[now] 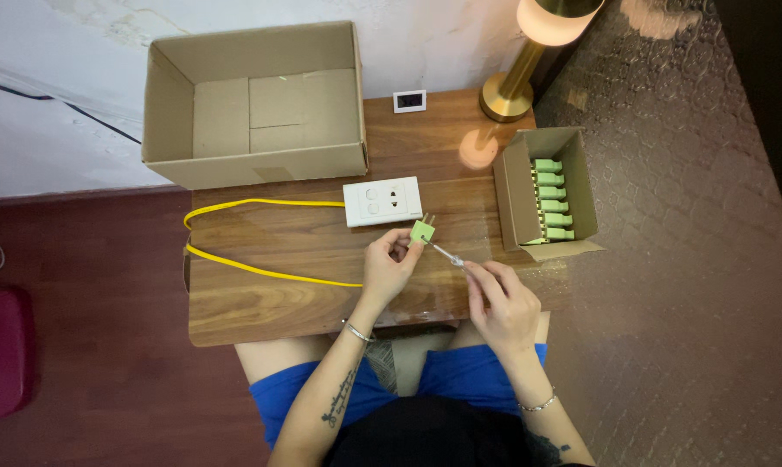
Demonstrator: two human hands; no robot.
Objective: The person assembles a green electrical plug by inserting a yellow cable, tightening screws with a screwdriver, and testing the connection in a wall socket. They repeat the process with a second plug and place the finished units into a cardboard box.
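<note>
Head view, plug: I see the small green plug [422, 230] pinched in the left hand [389, 264], held just above the tabletop [261, 303] with its prongs pointing up and away, so its side faces the tool.
Head view, left hand: fingers closed around the plug body, wrist bent inward, forearm coming up from the lap.
Head view, screwdriver: the right hand [501, 303] grips a thin screwdriver [447, 253], its tip touching the plug.
Head view, right hand: fingers curled tight on the handle, hand low at the tabletop's near edge.
Head view, supplies: a small carton [516, 186] of more green plugs [550, 199] sits near on the right; a white socket plate [382, 201] with a yellow cable [261, 238] lies just beyond the hands; a large empty box [253, 104] stands behind.
</note>
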